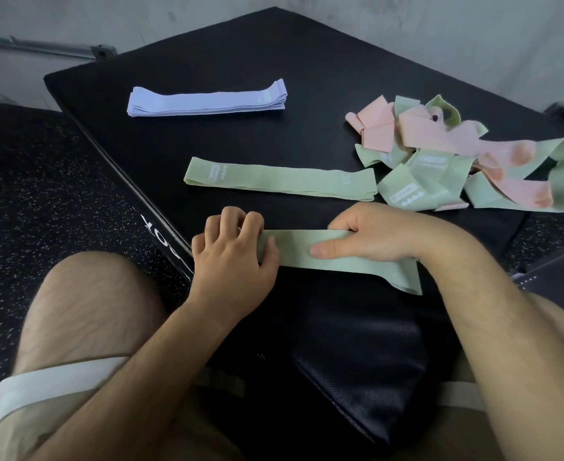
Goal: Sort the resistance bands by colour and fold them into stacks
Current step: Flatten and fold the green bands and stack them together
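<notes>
Clearly soft and light, the green band (295,242) in hand lies across the near part of the black mat (274,138), its right end drooping limp past the wrist. The left hand (234,251) pinches the left end, fingers curled and thumb on top. The right hand (373,234) clamps the band further along, thumb flat on its face and fingers hooked over the far edge. Woven elastic like this probably creases easily but tends to twist, so it is best held near both ends and pressed flat. Just beyond lies a flattened green band (274,179), where this one likely belongs. A lavender stack (207,101) sits further back, and a tangled pile (456,154) of pink and green bands lies to the right.
</notes>
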